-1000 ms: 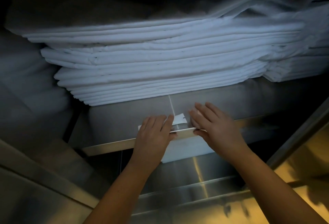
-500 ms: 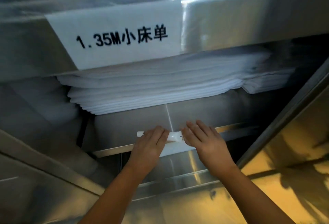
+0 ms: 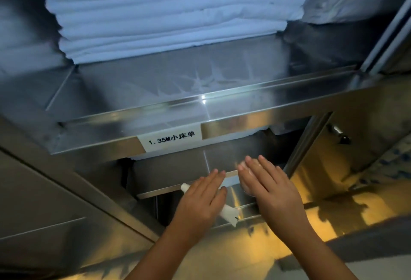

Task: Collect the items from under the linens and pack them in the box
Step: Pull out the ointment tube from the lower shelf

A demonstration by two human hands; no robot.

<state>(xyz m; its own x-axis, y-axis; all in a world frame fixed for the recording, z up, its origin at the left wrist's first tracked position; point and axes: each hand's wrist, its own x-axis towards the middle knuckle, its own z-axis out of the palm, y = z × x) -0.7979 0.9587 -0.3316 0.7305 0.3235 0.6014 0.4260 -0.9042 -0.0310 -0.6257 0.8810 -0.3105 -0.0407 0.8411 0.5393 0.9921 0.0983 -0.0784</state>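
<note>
At the edge of the lower shelf [image 3: 155, 192], our left hand [image 3: 200, 201] lies straight-fingered over a white tube [image 3: 229, 214]; our right hand [image 3: 273, 190] spreads flat just beside it.

Shelving: brushed stainless steel, upper shelf [image 3: 178, 83] with a raised front lip [image 3: 289, 89]
Label: white strip [image 3: 171, 140] on the front edge, printed "1.35M小床单"
Upright: steel post [image 3: 385, 26] at right
Light: dim, bluish above; warm yellow reflections on the lower panel [image 3: 333, 219]
Far right: blurred blue-and-white pattern [image 3: 395, 159]
</note>
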